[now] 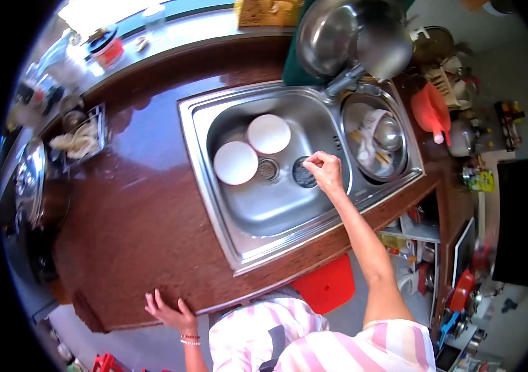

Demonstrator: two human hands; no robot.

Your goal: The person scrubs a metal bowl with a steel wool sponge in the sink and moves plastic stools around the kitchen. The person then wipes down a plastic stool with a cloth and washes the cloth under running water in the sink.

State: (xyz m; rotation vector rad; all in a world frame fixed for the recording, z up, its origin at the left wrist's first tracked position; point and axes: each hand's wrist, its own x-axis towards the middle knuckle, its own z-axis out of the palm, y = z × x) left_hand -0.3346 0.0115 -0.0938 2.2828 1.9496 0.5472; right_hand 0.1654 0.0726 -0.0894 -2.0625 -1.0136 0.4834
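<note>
My right hand (326, 171) is over the right part of the steel sink basin (270, 217), its thumb and fingertips pinched together. Anything held in that pinch is too small or hidden to make out. Just beside the fingertips lies a dark round thing (303, 176) in the basin, partly covered by the hand. Two round white dishes with reddish rims, one nearer the left wall (236, 163) and one farther back (269, 134), sit by the drain (268, 169). My left hand (174, 313), beaded bands at its wrist, rests with fingers spread on the counter's front edge.
A smaller basin at right holds a metal bowl (389, 134) and other utensils. Large metal pans (332, 40) stand behind the faucet (344, 80). A red dipper (430, 108) is at right. On the brown counter (146, 235), a wire rack (90, 137) and a lidded pot (31, 173) stand left.
</note>
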